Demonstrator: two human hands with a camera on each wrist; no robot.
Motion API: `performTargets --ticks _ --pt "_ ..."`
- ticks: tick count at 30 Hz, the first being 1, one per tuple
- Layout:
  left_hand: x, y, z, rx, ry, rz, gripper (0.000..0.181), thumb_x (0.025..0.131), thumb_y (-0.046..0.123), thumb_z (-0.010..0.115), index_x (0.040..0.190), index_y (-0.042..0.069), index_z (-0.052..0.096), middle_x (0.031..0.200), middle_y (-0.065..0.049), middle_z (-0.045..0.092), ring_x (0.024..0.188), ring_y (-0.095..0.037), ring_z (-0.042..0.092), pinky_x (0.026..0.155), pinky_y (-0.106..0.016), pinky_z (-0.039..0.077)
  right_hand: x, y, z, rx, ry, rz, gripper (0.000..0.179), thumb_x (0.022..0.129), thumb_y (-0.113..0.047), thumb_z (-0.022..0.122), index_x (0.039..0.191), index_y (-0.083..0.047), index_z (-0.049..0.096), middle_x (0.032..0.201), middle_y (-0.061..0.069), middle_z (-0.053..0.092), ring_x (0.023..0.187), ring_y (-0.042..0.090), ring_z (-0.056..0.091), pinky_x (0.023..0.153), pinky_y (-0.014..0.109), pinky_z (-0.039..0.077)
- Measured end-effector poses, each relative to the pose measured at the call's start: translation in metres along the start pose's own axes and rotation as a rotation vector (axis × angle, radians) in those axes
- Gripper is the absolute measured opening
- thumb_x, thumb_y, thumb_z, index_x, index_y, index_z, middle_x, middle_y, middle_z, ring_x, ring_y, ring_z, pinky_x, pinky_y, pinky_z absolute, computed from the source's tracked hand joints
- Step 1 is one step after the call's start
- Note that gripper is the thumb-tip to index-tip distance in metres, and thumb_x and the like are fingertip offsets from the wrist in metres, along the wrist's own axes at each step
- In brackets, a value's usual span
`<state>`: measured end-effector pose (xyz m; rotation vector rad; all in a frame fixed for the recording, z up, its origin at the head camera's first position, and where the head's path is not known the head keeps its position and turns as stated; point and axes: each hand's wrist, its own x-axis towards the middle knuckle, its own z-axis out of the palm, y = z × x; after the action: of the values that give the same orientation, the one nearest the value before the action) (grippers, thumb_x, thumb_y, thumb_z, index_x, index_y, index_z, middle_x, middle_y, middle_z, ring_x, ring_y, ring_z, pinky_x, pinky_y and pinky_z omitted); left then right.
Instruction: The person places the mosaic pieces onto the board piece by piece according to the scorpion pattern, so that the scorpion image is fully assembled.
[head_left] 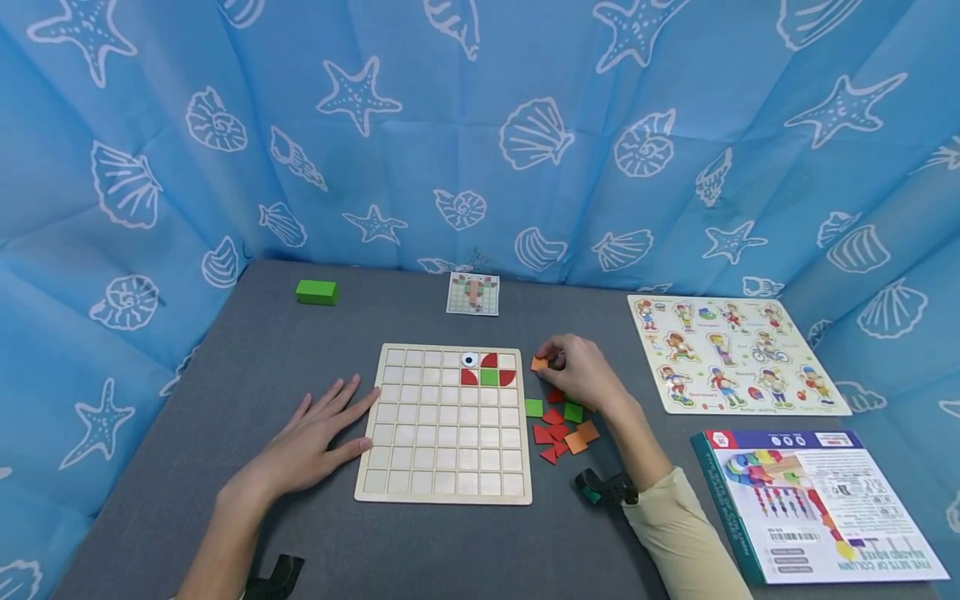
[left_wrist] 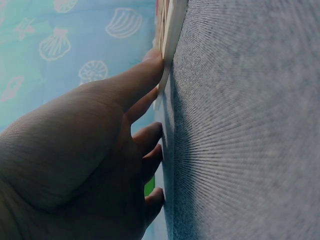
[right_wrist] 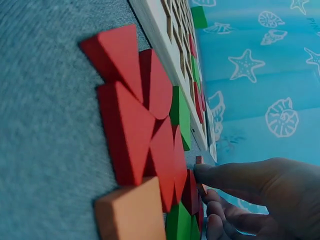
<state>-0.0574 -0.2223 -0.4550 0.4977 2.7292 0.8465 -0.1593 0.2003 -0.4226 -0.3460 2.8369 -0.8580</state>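
Observation:
A wooden grid board (head_left: 435, 433) lies flat on the table. In its upper right cells sit an eye tile (head_left: 469, 360), a green square tile (head_left: 489, 377) and red quarter-round tiles (head_left: 507, 378). My left hand (head_left: 318, 437) rests with spread fingers, thumb and fingertips at the board's left edge. Just right of the board's top corner, my right hand (head_left: 577, 371) pinches an orange tile (head_left: 539, 363) between thumb and fingers. Below that hand lies a loose pile of red tiles (right_wrist: 122, 132), green tiles (head_left: 573, 412) and orange tiles (head_left: 576, 442).
Behind the board lies a small pattern card (head_left: 473, 294). A green block (head_left: 317, 292) stands at the back left. To the right are a picture puzzle board (head_left: 738, 354) and a boxed toy set (head_left: 817, 504). A blue curtain (head_left: 465, 150) surrounds the grey table.

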Motion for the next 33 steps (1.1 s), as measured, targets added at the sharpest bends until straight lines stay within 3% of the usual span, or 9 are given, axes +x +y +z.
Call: performTargets --ticks 4,9,15,22,28,33 --pt "0.0 -0.001 0.0 0.002 -0.015 -0.012 0.074 0.106 0.058 0.063 0.171 0.038 0.034 0.182 -0.016 0.024 0.169 -0.049 0.018 0.128 -0.082 0.008 0.0 -0.002 0.0 -0.011 0.006 -0.016 0.02 0.096 -0.011 0.082 0.114 -0.003 0.079 0.102 0.012 0.073 0.09 0.021 0.065 0.082 0.04 0.057" --pt "-0.001 0.009 -0.006 -0.005 -0.032 -0.028 0.073 0.106 0.048 0.067 0.171 0.029 0.037 0.181 -0.019 0.024 0.168 -0.051 0.018 0.128 -0.082 0.008 0.0 -0.004 0.001 0.01 0.021 -0.061 0.012 0.098 -0.012 0.081 0.108 -0.005 0.08 0.101 0.012 0.077 0.088 0.019 0.071 0.081 0.039 0.062" --pt "-0.001 0.016 -0.01 0.01 -0.05 -0.047 0.072 0.108 0.048 0.065 0.171 0.027 0.037 0.181 -0.018 0.024 0.169 -0.05 0.017 0.129 -0.081 0.008 -0.001 -0.017 0.002 0.153 0.022 -0.095 0.015 0.104 -0.014 0.075 0.114 -0.006 0.08 0.108 0.012 0.082 0.096 0.024 0.081 0.085 0.043 0.067" --pt "-0.002 0.013 -0.008 0.02 -0.016 -0.018 0.073 0.107 0.047 0.067 0.17 0.026 0.038 0.18 -0.02 0.026 0.167 -0.051 0.02 0.128 -0.082 0.01 0.004 -0.047 0.011 0.285 -0.065 -0.181 0.021 0.105 -0.006 0.071 0.124 -0.001 0.077 0.119 0.018 0.079 0.101 0.032 0.083 0.082 0.041 0.069" --pt "-0.002 0.01 -0.006 0.003 0.0 -0.012 0.073 0.105 0.046 0.069 0.17 0.027 0.04 0.18 -0.02 0.027 0.166 -0.052 0.021 0.127 -0.083 0.01 0.014 -0.069 0.03 0.288 -0.089 -0.241 0.017 0.1 -0.002 0.074 0.117 -0.003 0.079 0.112 0.015 0.081 0.098 0.027 0.083 0.086 0.037 0.068" --pt "-0.001 0.014 -0.008 0.017 -0.021 -0.023 0.073 0.106 0.048 0.067 0.17 0.027 0.038 0.18 -0.019 0.027 0.167 -0.051 0.02 0.128 -0.083 0.01 0.023 -0.082 0.046 0.226 -0.078 -0.271 0.013 0.099 -0.004 0.076 0.111 -0.004 0.083 0.105 0.013 0.084 0.09 0.022 0.083 0.079 0.031 0.068"
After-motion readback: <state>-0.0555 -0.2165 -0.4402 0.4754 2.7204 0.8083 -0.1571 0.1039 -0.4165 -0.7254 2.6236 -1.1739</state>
